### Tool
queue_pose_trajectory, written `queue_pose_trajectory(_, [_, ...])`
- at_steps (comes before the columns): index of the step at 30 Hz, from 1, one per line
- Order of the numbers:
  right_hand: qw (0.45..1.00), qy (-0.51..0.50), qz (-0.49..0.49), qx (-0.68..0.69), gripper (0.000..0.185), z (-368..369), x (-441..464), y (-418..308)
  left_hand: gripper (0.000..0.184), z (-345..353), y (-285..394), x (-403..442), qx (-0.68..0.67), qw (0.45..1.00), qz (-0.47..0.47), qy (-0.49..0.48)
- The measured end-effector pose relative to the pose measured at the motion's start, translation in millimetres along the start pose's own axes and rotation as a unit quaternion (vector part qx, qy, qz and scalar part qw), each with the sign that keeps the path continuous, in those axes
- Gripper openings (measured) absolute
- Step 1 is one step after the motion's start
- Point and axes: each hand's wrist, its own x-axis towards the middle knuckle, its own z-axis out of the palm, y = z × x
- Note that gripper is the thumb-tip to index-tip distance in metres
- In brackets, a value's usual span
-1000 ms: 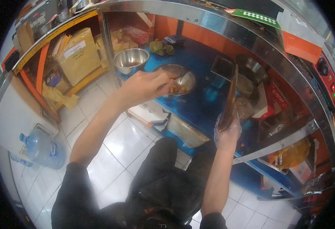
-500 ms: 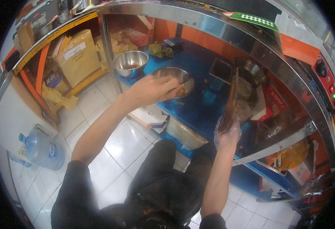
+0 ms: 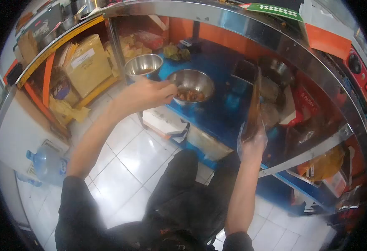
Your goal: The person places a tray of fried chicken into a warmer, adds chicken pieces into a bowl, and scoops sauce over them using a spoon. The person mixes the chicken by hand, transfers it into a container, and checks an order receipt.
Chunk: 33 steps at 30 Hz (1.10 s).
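Observation:
My left hand (image 3: 156,93) is closed, its fingers pinched together at the near left rim of a steel bowl (image 3: 206,79); whatever they hold is too small to make out. Pieces of brown food (image 3: 189,95) lie in the bottom of that bowl. My right hand (image 3: 252,144), in a clear plastic glove, grips a long brown board-like object (image 3: 256,100) that stands on edge, seen nearly edge-on. A second steel bowl (image 3: 143,65), with a little reddish liquid, is at the back left of the blue table (image 3: 217,113).
Green leafy bundles (image 3: 176,53) sit at the back of the table. Metal pans (image 3: 276,73) and bagged items stand on the right. A steel frame (image 3: 233,19) crosses above the table. Boxes fill the left shelf, and a water jug (image 3: 45,163) stands on the floor.
My left hand has dipped over the food bowl, then moved left and back from it, leaving the food in view. My right hand still holds the brown object, nearly in place.

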Motion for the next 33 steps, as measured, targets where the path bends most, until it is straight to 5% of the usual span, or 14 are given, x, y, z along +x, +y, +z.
queue_pose_trajectory(19, [0.998, -0.050, 0.020, 0.028, 0.026, -27, 16, -1, 0.015, 4, -6, -1, 0.029, 0.998, 0.053, 0.026])
queue_pose_trajectory(21, [0.997, -0.067, 0.031, 0.036, 0.025, -28, 16, 0, 0.014, 0, -3, -2, 0.045, 0.997, 0.052, -0.032])
queue_pose_trajectory(27, [0.999, -0.035, 0.019, 0.021, 0.025, -12, 2, -2, 0.017, 0, -4, -5, 0.049, 0.998, 0.046, 0.016])
queue_pose_trajectory(33, [1.000, 0.018, 0.004, 0.002, 0.024, -8, -4, -4, 0.017, -1, -6, -10, 0.067, 0.994, 0.078, -0.049])
